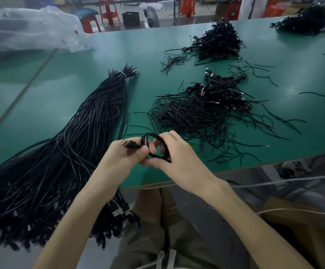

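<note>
Black cable (154, 146), wound into a small coil, sits just above the near edge of the green table (80, 61). The left hand (124, 154) pinches coil and plug end under its thumb; the right hand (179, 154) has fingers curled through the loops. Slacken that thumb and the springy loops could burst open, likely tangling in the loose ties (187, 115) just beyond.
</note>
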`<act>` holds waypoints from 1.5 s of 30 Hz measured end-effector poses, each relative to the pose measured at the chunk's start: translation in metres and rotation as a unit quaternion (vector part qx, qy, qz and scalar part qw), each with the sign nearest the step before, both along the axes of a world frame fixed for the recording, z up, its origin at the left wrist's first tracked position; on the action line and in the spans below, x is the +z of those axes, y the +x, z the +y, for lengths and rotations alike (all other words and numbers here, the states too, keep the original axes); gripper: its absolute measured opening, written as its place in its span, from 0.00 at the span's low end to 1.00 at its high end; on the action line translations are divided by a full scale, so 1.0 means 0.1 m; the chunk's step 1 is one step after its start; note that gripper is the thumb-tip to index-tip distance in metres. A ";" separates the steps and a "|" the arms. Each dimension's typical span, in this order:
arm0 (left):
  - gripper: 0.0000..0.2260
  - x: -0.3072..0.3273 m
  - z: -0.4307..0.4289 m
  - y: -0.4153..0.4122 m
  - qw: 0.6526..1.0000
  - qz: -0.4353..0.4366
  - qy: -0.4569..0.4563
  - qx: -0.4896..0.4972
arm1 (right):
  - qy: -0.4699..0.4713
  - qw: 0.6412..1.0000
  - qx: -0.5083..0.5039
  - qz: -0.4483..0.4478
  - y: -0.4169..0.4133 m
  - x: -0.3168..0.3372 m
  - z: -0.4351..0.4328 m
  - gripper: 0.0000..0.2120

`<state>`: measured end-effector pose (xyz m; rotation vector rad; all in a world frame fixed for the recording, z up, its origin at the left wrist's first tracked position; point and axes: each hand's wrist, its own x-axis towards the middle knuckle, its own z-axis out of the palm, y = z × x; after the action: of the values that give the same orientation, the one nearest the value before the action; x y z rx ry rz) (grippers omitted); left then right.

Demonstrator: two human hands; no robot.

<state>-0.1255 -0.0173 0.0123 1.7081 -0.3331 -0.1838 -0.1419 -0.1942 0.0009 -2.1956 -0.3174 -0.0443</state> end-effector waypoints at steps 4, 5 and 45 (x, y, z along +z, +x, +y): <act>0.06 -0.01 0.03 0.02 0.999 -0.008 0.038 -0.022 | 0.018 0.996 0.039 0.083 -0.01 0.05 -0.07 0.09; 0.04 -0.01 0.03 0.03 0.999 -0.006 0.037 -0.020 | 0.028 0.995 0.041 0.092 -0.02 0.04 -0.08 0.07; 0.18 -0.35 0.03 0.36 0.981 0.058 0.183 0.041 | -0.300 0.949 -0.083 0.044 -0.08 -0.22 -0.49 0.07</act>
<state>-0.0892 -0.0146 -0.0231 2.0600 -0.1464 -0.2984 -0.1502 -0.2431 -0.0211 -2.8151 -0.0954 0.0665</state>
